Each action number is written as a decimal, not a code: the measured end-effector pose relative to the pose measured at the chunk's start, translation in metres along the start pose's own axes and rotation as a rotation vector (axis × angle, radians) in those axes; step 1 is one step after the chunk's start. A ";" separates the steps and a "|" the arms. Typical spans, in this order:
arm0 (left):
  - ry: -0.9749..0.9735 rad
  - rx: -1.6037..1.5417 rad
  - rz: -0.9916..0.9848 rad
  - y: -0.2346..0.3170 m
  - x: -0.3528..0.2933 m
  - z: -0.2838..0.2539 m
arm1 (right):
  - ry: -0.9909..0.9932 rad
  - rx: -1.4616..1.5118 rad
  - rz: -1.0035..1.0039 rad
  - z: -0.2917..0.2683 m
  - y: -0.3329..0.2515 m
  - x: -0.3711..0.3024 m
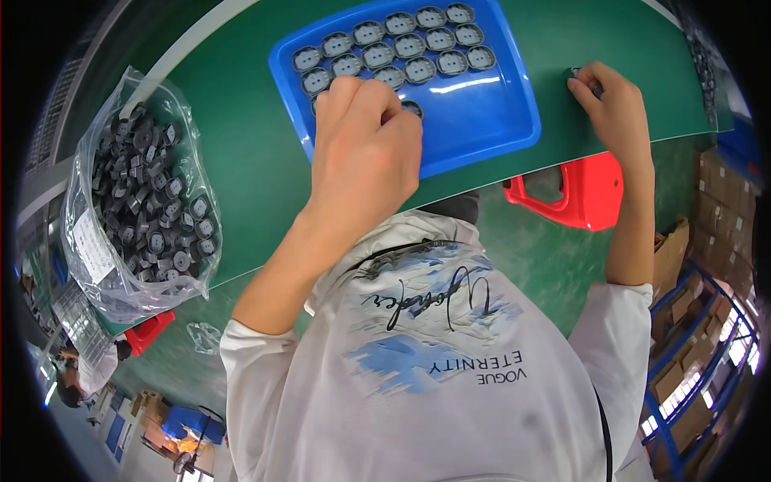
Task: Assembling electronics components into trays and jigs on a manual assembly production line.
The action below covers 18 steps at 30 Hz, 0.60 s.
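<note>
My left hand (pixel 363 145) reaches over the blue tray (pixel 482 116), its fingers curled down into the rows of parts. Whatever lies between those fingertips is hidden behind the hand. Oval grey plastic parts (pixel 409 46) with dark rims stand in rows across the far side of the tray. One more such part (pixel 412 108) peeks out beside my left knuckles. To the right of the tray, my right hand (pixel 617 108) is closed low over the green table, pinching a small dark grey plastic part (pixel 596 89) that shows only partly between the fingers.
A clear plastic bag (pixel 98 249) full of loose dark grey parts (pixel 152 193) sits on the green table (pixel 241 96) at the left. Below the table's near edge is a red plastic stool (pixel 593 193). Cartons and a blue rack (pixel 671 402) stand at right; another person (pixel 92 369) is far left.
</note>
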State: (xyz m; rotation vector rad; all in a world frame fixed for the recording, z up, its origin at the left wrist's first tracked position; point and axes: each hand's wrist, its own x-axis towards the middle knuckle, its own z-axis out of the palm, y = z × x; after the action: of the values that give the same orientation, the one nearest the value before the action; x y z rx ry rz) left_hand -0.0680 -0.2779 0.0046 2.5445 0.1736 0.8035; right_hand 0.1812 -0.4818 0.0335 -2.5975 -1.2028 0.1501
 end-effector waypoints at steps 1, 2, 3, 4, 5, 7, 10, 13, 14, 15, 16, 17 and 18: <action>-0.008 0.005 -0.001 -0.001 0.001 0.003 | 0.002 -0.001 0.012 -0.001 0.003 -0.001; -0.015 -0.001 0.005 -0.001 0.002 0.004 | 0.032 -0.001 -0.051 -0.001 0.005 -0.003; -0.018 0.002 0.009 -0.003 0.003 0.003 | 0.062 0.000 -0.116 -0.002 0.007 -0.004; -0.020 0.010 0.009 -0.004 0.003 0.002 | 0.060 0.002 -0.112 -0.004 0.003 -0.005; -0.024 0.009 0.010 -0.004 0.004 0.002 | 0.108 0.075 -0.166 -0.007 -0.005 -0.006; -0.019 0.013 -0.053 -0.004 0.003 0.000 | 0.153 0.151 -0.223 -0.012 -0.025 -0.006; -0.024 0.039 -0.070 -0.004 0.002 0.001 | 0.101 0.235 -0.485 -0.010 -0.059 -0.001; -0.025 0.028 -0.090 -0.004 0.004 0.000 | -0.019 0.259 -0.692 0.005 -0.087 0.006; -0.028 0.027 -0.089 -0.004 0.004 0.000 | -0.053 0.191 -0.749 0.014 -0.091 0.008; -0.025 0.022 -0.089 -0.004 0.005 0.001 | -0.088 0.124 -0.806 0.022 -0.093 0.010; -0.020 0.020 -0.093 -0.003 0.005 0.001 | -0.089 0.126 -0.809 0.029 -0.094 0.012; -0.020 0.022 -0.096 -0.003 0.005 0.002 | -0.091 0.124 -0.817 0.035 -0.095 0.013; -0.021 0.020 -0.101 -0.003 0.006 0.002 | -0.092 0.122 -0.825 0.039 -0.095 0.014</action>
State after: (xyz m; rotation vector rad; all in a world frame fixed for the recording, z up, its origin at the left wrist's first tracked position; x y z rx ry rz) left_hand -0.0621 -0.2747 0.0045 2.5394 0.3014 0.7392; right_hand 0.1126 -0.4043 0.0241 -1.8155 -2.0967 0.1619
